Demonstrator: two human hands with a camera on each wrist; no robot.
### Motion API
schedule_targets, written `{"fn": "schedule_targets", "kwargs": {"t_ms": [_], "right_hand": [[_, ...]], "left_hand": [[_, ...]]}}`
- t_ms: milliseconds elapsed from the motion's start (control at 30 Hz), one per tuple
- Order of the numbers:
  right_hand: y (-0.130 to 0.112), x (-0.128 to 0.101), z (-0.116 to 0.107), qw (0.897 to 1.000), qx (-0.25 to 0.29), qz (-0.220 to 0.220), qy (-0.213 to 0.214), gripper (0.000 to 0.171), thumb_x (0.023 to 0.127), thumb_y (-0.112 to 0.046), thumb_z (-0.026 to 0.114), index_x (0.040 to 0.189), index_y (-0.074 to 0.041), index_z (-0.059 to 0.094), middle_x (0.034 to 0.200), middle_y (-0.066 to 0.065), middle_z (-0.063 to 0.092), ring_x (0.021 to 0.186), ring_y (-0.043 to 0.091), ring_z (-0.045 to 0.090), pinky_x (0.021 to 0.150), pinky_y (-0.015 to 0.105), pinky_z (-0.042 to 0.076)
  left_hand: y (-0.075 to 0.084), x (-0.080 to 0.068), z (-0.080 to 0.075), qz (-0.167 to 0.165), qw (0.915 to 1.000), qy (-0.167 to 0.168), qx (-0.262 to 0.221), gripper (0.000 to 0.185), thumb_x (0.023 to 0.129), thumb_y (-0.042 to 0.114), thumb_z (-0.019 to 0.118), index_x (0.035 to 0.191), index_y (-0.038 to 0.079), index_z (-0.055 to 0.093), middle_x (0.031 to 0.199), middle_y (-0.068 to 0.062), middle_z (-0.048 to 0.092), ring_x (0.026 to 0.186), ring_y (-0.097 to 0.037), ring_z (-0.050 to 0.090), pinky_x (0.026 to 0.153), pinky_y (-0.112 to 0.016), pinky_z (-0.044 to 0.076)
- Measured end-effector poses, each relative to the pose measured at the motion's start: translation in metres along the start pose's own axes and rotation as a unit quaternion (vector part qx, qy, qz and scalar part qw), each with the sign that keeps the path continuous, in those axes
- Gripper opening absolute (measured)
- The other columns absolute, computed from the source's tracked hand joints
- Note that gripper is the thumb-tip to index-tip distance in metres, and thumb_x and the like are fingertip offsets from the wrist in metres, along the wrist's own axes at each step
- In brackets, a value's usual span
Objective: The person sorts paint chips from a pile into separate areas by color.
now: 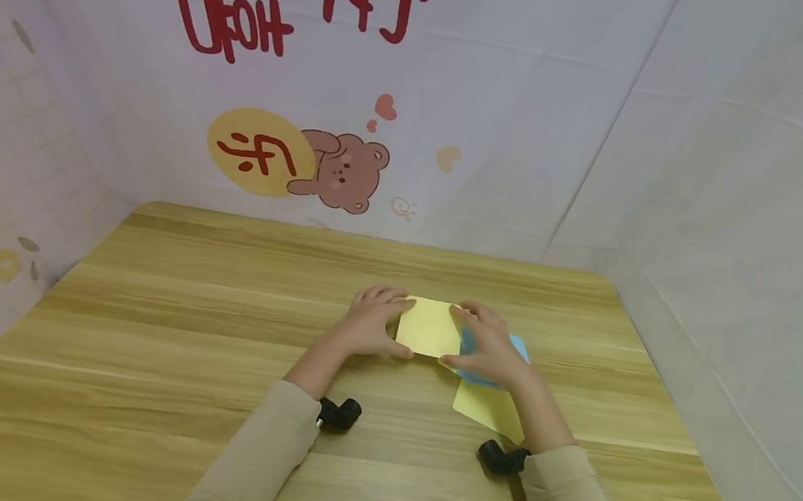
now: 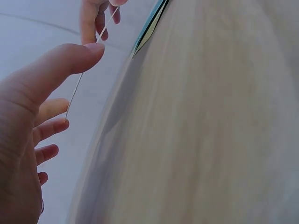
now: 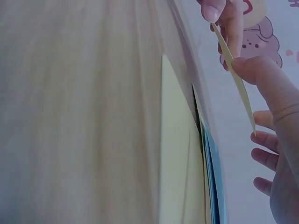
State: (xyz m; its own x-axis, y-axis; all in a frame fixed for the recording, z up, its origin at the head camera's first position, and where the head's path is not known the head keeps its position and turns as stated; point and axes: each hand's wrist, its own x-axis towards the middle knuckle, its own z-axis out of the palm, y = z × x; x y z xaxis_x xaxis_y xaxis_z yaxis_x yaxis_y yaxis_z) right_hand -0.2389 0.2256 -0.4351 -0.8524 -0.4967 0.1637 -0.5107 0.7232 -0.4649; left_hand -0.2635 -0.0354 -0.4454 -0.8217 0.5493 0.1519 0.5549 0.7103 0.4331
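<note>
A: Entry, hands first. What does each one hold?

B: Both hold the same yellow sheet (image 1: 429, 327). The left hand (image 1: 369, 325) pinches its left edge, thumb under the near corner and fingers curled over the far corner. The right hand (image 1: 487, 348) pinches the right edge the same way, thumb at the near side, fingers over the far side.

A: Confirmed from the wrist views?

B: Yes. In the left wrist view the yellow sheet (image 2: 88, 65) shows edge-on as a thin pale line running from the left hand's (image 2: 28, 140) thumb tip to the right hand's (image 2: 96, 16) fingers. In the right wrist view the yellow sheet (image 3: 233, 72) is again edge-on, pinched between the right hand's (image 3: 275, 140) thumb and the left hand's (image 3: 224, 18) fingers at the far end.

A: Is the sheet flat on the table?

B: No. Both wrist views show it held clear of the wooden table (image 1: 210, 361), stretched between the two grips.

A: What lies around the grip?

B: Directly under the right hand, a blue sheet (image 1: 518, 348) lies on the table, showing past the knuckles. Beneath it, toward the person, is a second yellow sheet (image 1: 487, 409), partly covered by the blue one and the right wrist. The right wrist view shows the second yellow sheet (image 3: 177, 154) and blue sheet (image 3: 216, 186) stacked flat.

A: Beyond the grip?

B: A wall cover with a bear picture (image 1: 339, 171) and red lettering.
</note>
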Motion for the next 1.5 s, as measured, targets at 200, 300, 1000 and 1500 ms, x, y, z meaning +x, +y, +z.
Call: {"fn": "schedule_targets", "kwargs": {"t_ms": [200,300,1000,1500], "right_hand": [[-0.005,0.018,0.013,1.000,0.004,-0.016,-0.011,0.087,0.077,-0.039,0.079,0.145,-0.002,0.039,0.146,0.019,0.032,0.132,0.038,0.026,0.103,0.067,0.013],[-0.009,0.027,0.017,1.000,0.003,-0.009,-0.021,0.087,0.077,-0.040,0.078,0.145,-0.003,0.039,0.148,0.017,0.031,0.134,0.037,0.025,0.104,0.065,0.011],[-0.017,0.073,0.037,0.994,-0.027,0.007,-0.102,0.085,0.081,-0.048,0.073,0.148,-0.010,0.037,0.152,0.014,0.028,0.137,0.040,0.022,0.105,0.062,0.014],[-0.018,0.077,0.040,0.991,-0.031,0.020,-0.128,0.084,0.082,-0.047,0.072,0.148,-0.008,0.037,0.153,0.015,0.026,0.138,0.039,0.019,0.108,0.060,0.011]], "left_hand": [[-0.017,-0.009,-0.008,-0.015,0.9997,0.004,-0.017,0.091,0.069,0.054,0.080,0.144,0.013,0.046,0.148,-0.007,0.036,0.137,-0.032,0.023,0.108,-0.054,0.011],[-0.024,-0.013,-0.011,-0.023,0.9993,0.009,-0.030,0.092,0.069,0.051,0.082,0.143,0.012,0.046,0.149,-0.008,0.036,0.137,-0.033,0.023,0.108,-0.056,0.011],[-0.054,-0.027,-0.017,-0.084,0.9959,0.009,-0.033,0.091,0.070,0.050,0.081,0.142,0.008,0.047,0.148,-0.011,0.036,0.136,-0.036,0.022,0.107,-0.058,0.012],[-0.060,-0.027,-0.013,-0.095,0.9948,-0.004,-0.037,0.089,0.071,0.050,0.080,0.143,0.009,0.047,0.149,-0.009,0.035,0.137,-0.034,0.021,0.108,-0.055,0.011]]}}
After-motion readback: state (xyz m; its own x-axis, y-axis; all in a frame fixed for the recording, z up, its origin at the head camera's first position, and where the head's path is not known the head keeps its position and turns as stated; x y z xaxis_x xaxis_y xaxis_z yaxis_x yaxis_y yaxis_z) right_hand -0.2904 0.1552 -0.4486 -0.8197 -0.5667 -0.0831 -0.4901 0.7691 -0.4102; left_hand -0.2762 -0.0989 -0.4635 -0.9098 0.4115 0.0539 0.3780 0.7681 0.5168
